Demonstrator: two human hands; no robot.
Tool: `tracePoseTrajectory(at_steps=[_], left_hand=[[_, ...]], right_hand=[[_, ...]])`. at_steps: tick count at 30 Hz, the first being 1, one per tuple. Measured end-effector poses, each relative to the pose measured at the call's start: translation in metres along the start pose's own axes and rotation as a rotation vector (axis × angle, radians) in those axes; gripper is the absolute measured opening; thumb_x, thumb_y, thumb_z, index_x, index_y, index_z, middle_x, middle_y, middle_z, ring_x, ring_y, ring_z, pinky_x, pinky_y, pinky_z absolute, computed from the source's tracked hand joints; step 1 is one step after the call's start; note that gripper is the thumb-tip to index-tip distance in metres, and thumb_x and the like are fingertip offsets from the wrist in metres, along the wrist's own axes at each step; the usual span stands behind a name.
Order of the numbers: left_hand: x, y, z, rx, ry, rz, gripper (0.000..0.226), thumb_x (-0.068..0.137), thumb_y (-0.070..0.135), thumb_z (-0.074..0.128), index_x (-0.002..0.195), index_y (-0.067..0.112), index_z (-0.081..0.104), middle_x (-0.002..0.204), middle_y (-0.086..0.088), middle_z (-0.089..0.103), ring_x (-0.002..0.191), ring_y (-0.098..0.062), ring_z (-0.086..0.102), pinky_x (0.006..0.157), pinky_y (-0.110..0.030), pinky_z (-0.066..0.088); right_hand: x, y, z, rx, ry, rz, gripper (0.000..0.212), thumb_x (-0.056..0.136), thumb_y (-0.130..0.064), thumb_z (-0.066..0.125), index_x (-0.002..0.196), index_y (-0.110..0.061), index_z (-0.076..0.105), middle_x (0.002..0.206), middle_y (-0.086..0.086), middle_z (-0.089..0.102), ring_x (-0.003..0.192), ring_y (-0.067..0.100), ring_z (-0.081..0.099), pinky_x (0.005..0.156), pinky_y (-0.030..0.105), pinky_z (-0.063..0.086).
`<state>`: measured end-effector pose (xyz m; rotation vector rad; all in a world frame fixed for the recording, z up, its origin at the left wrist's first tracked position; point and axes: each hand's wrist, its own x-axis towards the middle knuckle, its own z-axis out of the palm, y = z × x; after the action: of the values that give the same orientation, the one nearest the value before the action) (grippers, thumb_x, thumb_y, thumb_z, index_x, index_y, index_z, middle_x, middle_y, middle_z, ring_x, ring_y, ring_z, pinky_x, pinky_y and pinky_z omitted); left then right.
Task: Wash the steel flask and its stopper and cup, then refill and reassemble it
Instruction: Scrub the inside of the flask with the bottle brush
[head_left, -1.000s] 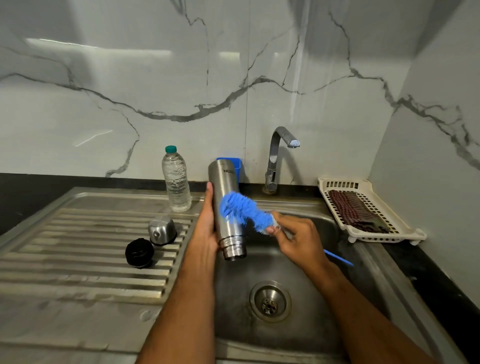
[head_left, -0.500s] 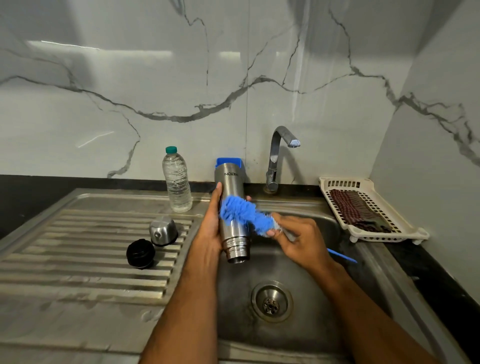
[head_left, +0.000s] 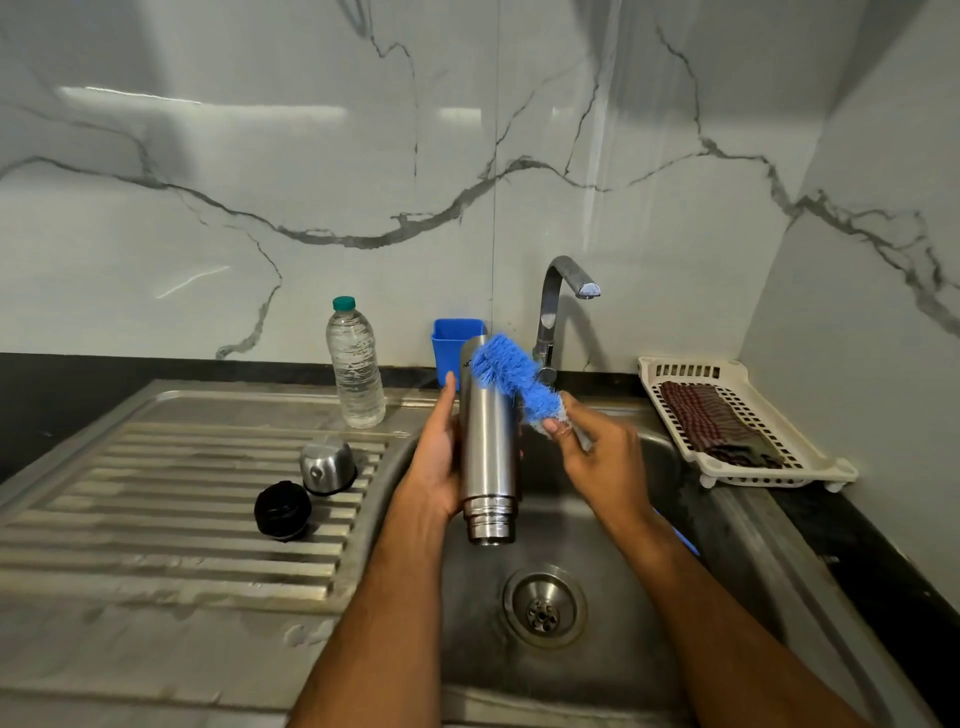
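The steel flask (head_left: 488, 447) hangs over the sink basin with its open mouth pointing down toward me. My left hand (head_left: 436, 457) holds its left side, fingers hidden behind the body. My right hand (head_left: 597, 452) grips a blue bottle brush (head_left: 511, 376), whose bristles lie against the flask's far end. On the ribbed drainboard to the left stand the steel cup (head_left: 328, 465), upside down, and the black stopper (head_left: 282, 510) just in front of it.
A water-filled plastic bottle (head_left: 356, 366) stands at the drainboard's back edge. Behind the flask are a blue holder (head_left: 453, 343) and the tap (head_left: 558, 306), which runs no water. A white rack (head_left: 826, 467) with a checked cloth sits right of the sink (head_left: 717, 545).
The brush head has slid up the flask from its middle to its far end. The flask has shifted slightly and stands more upright in my left hand.
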<state>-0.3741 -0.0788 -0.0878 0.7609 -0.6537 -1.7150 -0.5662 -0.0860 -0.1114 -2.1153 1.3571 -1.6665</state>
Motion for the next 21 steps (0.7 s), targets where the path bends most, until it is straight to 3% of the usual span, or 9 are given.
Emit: tracePoseTrajectory(at_steps=[6, 10, 13, 15, 18, 21], left_hand=[[-0.003, 0.008, -0.003, -0.046, 0.150, -0.022, 0.076, 0.085, 0.072, 0.060, 0.125, 0.007, 0.060, 0.093, -0.020, 0.076, 0.076, -0.031, 0.076, 0.059, -0.040, 0.061], [-0.001, 0.010, -0.010, -0.227, 0.098, -0.033, 0.084, 0.085, 0.068, 0.065, 0.140, 0.006, 0.050, 0.100, -0.022, 0.068, 0.081, -0.031, 0.071, 0.066, -0.042, 0.063], [-0.002, 0.009, -0.009, -0.040, 0.076, 0.001, 0.075, 0.092, 0.070, 0.053, 0.129, 0.006, 0.061, 0.098, -0.020, 0.072, 0.076, -0.030, 0.071, 0.066, -0.037, 0.063], [-0.004, 0.005, -0.002, 0.059, 0.010, 0.017, 0.079, 0.087, 0.076, 0.051, 0.120, 0.005, 0.065, 0.100, -0.022, 0.069, 0.078, -0.031, 0.068, 0.071, -0.039, 0.061], [-0.005, -0.001, 0.005, 0.070, -0.026, -0.065, 0.080, 0.083, 0.070, 0.066, 0.125, 0.003, 0.065, 0.102, -0.022, 0.069, 0.082, -0.030, 0.069, 0.082, -0.041, 0.059], [-0.002, 0.000, 0.003, 0.093, 0.054, -0.076, 0.077, 0.083, 0.066, 0.068, 0.130, 0.004, 0.062, 0.097, -0.018, 0.074, 0.079, -0.028, 0.073, 0.075, -0.040, 0.062]], right_hand=[[-0.016, 0.011, -0.014, 0.077, -0.244, -0.185, 0.043, 0.090, -0.038, 0.069, 0.124, -0.013, 0.072, 0.100, 0.003, 0.077, 0.089, 0.014, 0.073, 0.074, 0.044, 0.059], [-0.019, 0.012, -0.014, 0.079, -0.307, -0.208, 0.043, 0.088, -0.038, 0.071, 0.123, -0.012, 0.073, 0.099, -0.001, 0.076, 0.089, 0.011, 0.072, 0.075, 0.043, 0.059], [-0.013, 0.013, -0.006, 0.073, -0.190, -0.113, 0.038, 0.089, -0.026, 0.073, 0.125, -0.014, 0.072, 0.108, -0.003, 0.077, 0.097, 0.008, 0.072, 0.083, 0.040, 0.060], [-0.004, 0.013, -0.002, 0.058, -0.089, 0.034, 0.040, 0.091, -0.021, 0.074, 0.130, -0.019, 0.069, 0.115, -0.007, 0.075, 0.103, 0.005, 0.070, 0.087, 0.031, 0.060], [0.005, 0.009, 0.000, 0.097, -0.044, 0.186, 0.045, 0.093, -0.030, 0.072, 0.136, -0.019, 0.064, 0.127, -0.009, 0.069, 0.115, -0.001, 0.063, 0.091, 0.009, 0.047], [0.001, 0.003, -0.001, 0.105, -0.110, 0.152, 0.043, 0.093, -0.032, 0.071, 0.134, -0.021, 0.065, 0.122, -0.012, 0.071, 0.110, -0.003, 0.065, 0.091, 0.019, 0.054]])
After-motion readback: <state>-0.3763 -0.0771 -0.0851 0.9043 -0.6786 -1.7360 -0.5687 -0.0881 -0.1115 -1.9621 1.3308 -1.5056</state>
